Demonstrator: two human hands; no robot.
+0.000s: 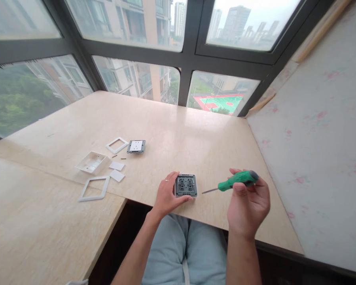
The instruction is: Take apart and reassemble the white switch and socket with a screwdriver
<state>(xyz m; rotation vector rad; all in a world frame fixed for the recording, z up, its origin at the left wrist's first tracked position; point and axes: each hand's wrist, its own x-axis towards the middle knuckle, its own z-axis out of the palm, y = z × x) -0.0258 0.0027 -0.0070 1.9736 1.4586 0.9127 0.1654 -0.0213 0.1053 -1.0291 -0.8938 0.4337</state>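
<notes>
A square switch module point(186, 185), dark grey inside a white rim, lies near the front edge of the table. My left hand point(168, 194) grips it from the left, with fingers at its top left corner and thumb along its lower edge. To the right, my right hand point(249, 202) holds a screwdriver point(235, 181) by its green handle. The metal shaft points left, its tip a little to the right of the module and apart from it.
On the pale tabletop point(166, 134) at the left lie a white box point(91, 162), two white frames point(94, 188) point(117, 145), two white plates point(116, 175), small screws point(123, 158) and a socket module point(136, 146). Windows stand behind, a papered wall point(320, 150) at the right.
</notes>
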